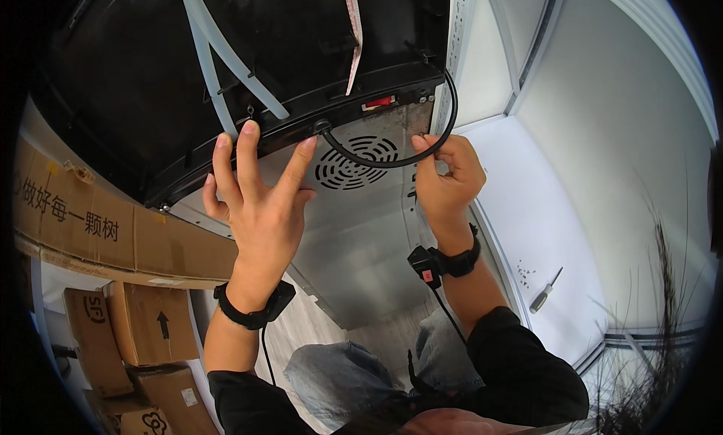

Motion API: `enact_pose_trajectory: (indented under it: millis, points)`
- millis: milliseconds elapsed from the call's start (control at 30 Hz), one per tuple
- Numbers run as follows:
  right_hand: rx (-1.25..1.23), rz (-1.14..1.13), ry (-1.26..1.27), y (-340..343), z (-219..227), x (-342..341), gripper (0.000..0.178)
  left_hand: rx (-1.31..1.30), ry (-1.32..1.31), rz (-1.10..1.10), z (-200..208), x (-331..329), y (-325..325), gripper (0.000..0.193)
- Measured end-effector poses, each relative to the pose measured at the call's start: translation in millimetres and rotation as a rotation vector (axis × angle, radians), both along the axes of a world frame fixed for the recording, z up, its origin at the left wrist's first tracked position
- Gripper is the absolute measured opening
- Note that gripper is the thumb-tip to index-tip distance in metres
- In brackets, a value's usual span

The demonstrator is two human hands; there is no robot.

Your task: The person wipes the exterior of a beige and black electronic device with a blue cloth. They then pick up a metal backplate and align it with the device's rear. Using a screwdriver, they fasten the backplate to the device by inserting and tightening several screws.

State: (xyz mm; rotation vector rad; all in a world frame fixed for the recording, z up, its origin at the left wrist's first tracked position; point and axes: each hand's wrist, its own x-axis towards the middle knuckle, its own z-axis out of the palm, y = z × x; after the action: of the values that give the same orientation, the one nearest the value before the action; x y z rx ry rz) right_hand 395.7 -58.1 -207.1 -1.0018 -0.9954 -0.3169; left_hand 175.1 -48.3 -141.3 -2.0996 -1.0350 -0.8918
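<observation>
A black-backed appliance [120,81] fills the upper left, with a bare metal panel [339,247] below its black edge. My left hand [263,205] is open, its fingers spread and the tips resting along that edge, near the lower ends of two translucent tubes [226,54]. At the panel's right side my right hand [452,175] is closed in a pinch; whatever lies between thumb and forefinger is too small to make out. A black power cord [392,164] loops from the black edge past its fingertips. Between my hands sits a round slotted vent [356,162], with a red switch [379,103] above it.
On a white surface [553,232] to the right lie a screwdriver [546,290] and several tiny screws [525,272]. Cardboard boxes [154,322] are stacked at the lower left, below a long carton [173,243]. A pink-and-white strip [354,36] hangs over the black back.
</observation>
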Motion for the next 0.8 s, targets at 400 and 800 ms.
enact_pose_trajectory:
  millis: [400, 800]
  points:
    - [0.003, -0.052, -0.085, 4.6, 4.3, -0.1, 0.027, 0.002, -0.006, -0.002, 0.4, 0.3, -0.3, 0.085]
    - [-0.038, 0.053, -0.011, 3.7, -2.4, 3.3, 0.027, -0.005, -0.011, 0.002, 0.1, -0.2, 0.0, 0.084]
